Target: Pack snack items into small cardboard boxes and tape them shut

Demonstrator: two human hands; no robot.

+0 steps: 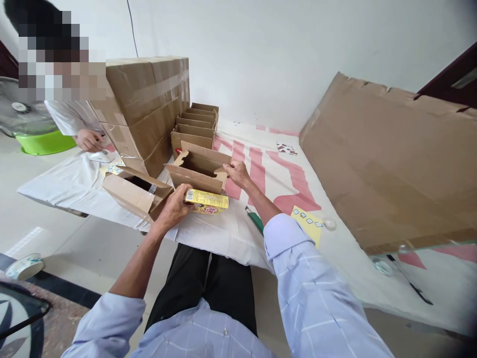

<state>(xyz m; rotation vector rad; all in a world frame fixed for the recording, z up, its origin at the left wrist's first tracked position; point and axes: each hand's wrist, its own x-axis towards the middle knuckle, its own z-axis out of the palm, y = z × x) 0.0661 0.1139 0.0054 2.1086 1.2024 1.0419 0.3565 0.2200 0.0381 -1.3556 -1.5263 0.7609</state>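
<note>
Yellow packet (207, 201), print unreadable, clamped in left fingers (182, 195), right fingers (228, 168) gripping carton (194, 179)

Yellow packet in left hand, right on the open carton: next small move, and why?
Probably lift the yellow packet in the left hand over the near wall of the open carton. Its top stands open, the right hand holds its flap, and the packet sits just in front of it.

Yellow packet (206, 201), brown carton (197, 171), perhaps red-lettered cloth (283, 184).
</note>
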